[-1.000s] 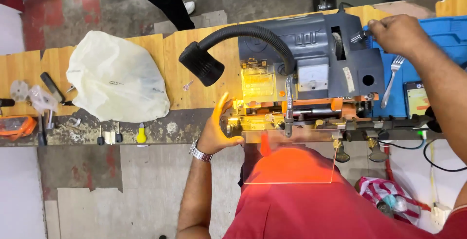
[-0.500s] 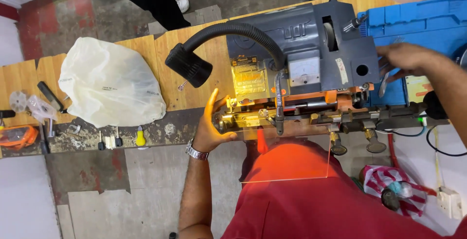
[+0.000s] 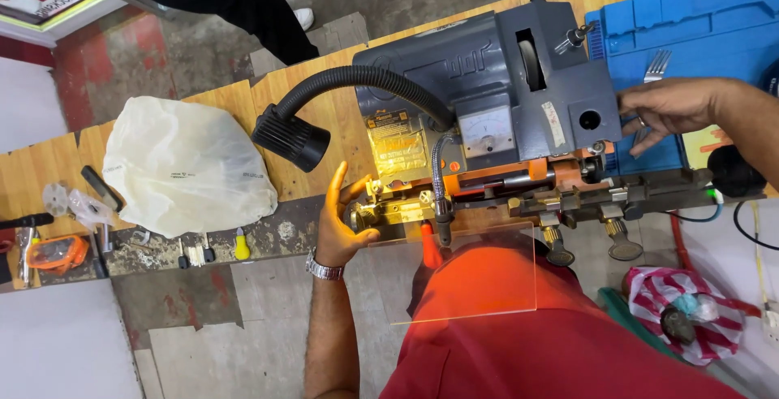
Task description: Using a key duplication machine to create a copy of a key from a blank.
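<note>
While lamplit, left hand touches the machine's brass clamp.

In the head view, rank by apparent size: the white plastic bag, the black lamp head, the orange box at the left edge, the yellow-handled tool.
1. white plastic bag
2. black lamp head
3. orange box
4. yellow-handled tool
All four lie at about bench level, so the order looks dependable.

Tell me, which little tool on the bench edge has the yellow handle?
The yellow-handled tool, rightmost of the small tools under the white plastic bag. Its neighbours look dark or pale.
</note>
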